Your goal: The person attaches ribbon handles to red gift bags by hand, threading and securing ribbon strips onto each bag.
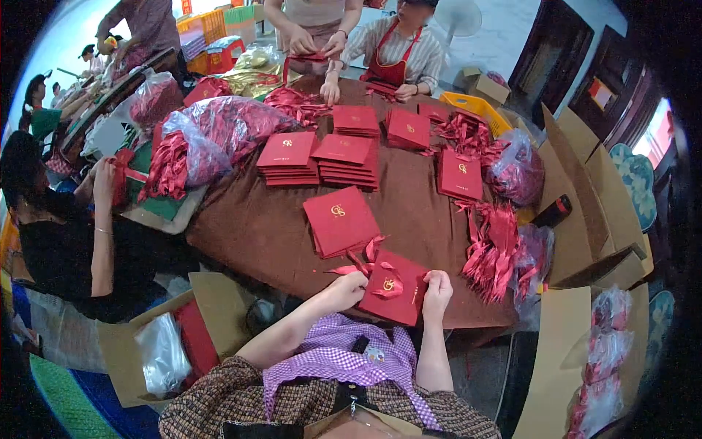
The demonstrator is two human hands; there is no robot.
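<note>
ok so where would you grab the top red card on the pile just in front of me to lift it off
Probably the near left corner of the top red card, coming in from your left. The pile sits turned on the brown table, so that corner points toward your left hand, and it looks bare, while loose red ribbons lie against the near right edge.

A crowded workroom around a brown-covered table

The table (263, 234) fills the middle; a pale floor (504, 29) runs to dark wooden doors (545, 55) at the upper right. A white fan (459, 16) stands at the back, open cardboard boxes (578, 212) line the right, and daylight brightens the upper left.
</note>
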